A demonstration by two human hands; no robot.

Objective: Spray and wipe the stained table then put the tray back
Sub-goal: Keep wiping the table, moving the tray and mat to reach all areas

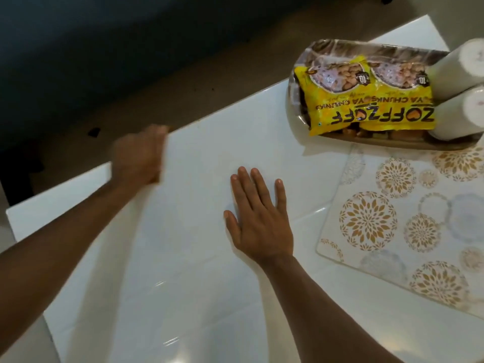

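Observation:
The white glossy table (183,271) fills the middle of the view; I can make out no stain on it. My right hand (258,218) lies flat on it, palm down, fingers straight and spread. At the table's far left edge is my left hand (138,155), blurred, its fingers hidden from me. The tray (295,85) stands at the table's far right corner, holding two yellow snack packets (366,103) and two white cylindrical containers (455,69). Neither a spray bottle nor a cloth is in view.
A placemat (392,218) with gold and grey flower circles lies on the table to the right of my right hand, just in front of the tray. Beyond the table's far edge is a brown floor (146,82) and dark furniture.

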